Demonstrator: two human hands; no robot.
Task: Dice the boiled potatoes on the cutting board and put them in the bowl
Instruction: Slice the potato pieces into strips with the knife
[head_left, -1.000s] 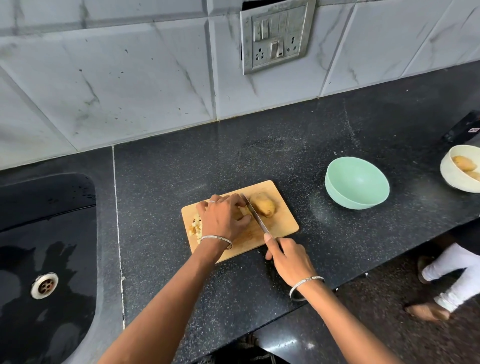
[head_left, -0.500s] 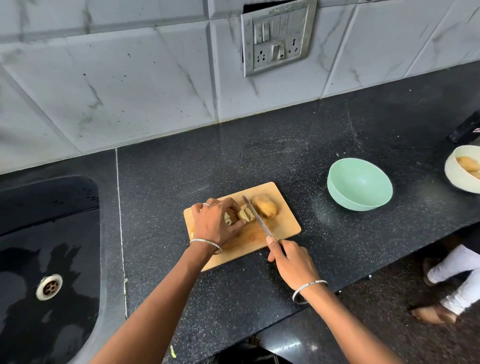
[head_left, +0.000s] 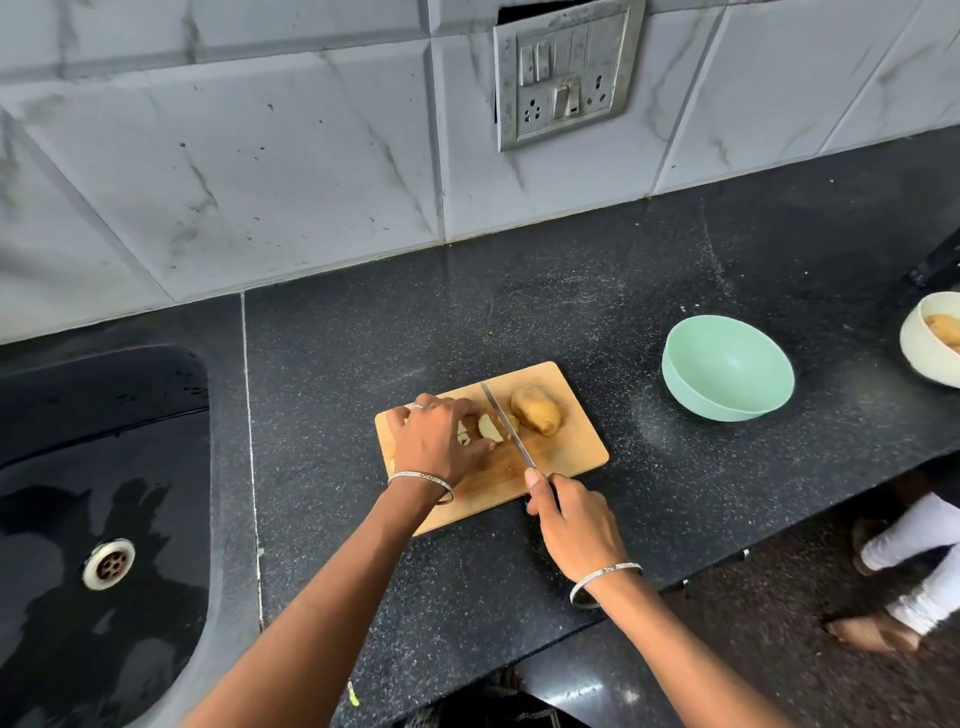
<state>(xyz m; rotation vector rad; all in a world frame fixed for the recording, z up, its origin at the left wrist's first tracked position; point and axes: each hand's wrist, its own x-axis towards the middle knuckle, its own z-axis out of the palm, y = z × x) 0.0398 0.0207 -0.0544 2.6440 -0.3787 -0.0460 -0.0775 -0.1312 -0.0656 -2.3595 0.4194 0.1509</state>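
The knife (head_left: 506, 428) is pointing away from the right hand (head_left: 576, 525), which is gripping its handle, with the blade running toward the tiled wall (head_left: 260, 156). The black speckled counter (head_left: 571, 291) is carrying the cutting board (head_left: 571, 452). On it, the left hand (head_left: 439, 441) is curling over the potato pieces (head_left: 491, 430), holding them just left of the blade. The whole potato (head_left: 536, 410) is lying just right of the blade. The green bowl (head_left: 691, 395) is sitting well right of both hands.

sink (head_left: 104, 467) left of cutting board (head_left: 571, 457), bowl (head_left: 727, 376) right, potato (head_left: 536, 410) on board
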